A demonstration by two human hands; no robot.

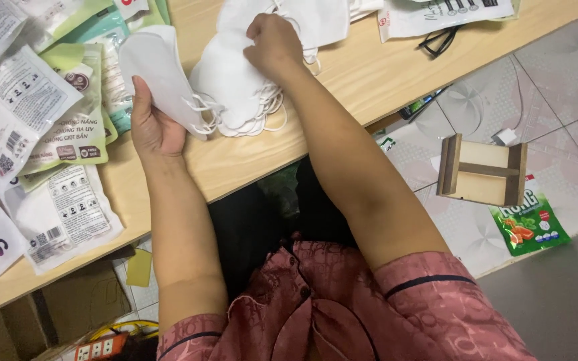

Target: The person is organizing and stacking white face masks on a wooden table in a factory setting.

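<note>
One white face mask point(158, 70) is gripped in the left hand point(152, 127), fingers wrapped round its lower end. The right hand point(274, 45) is closed on the stack of masks point(235, 87) mid-table. Plenty of printed pouches point(41, 127) are piled at the left, so lots looks left, probably.

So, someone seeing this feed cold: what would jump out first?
Probably the heap of white face masks at the middle of the wooden table, with the right hand pressed on it. Beside it, the left hand holds up a single white mask. Printed pouches crowd the table's left end.
</note>
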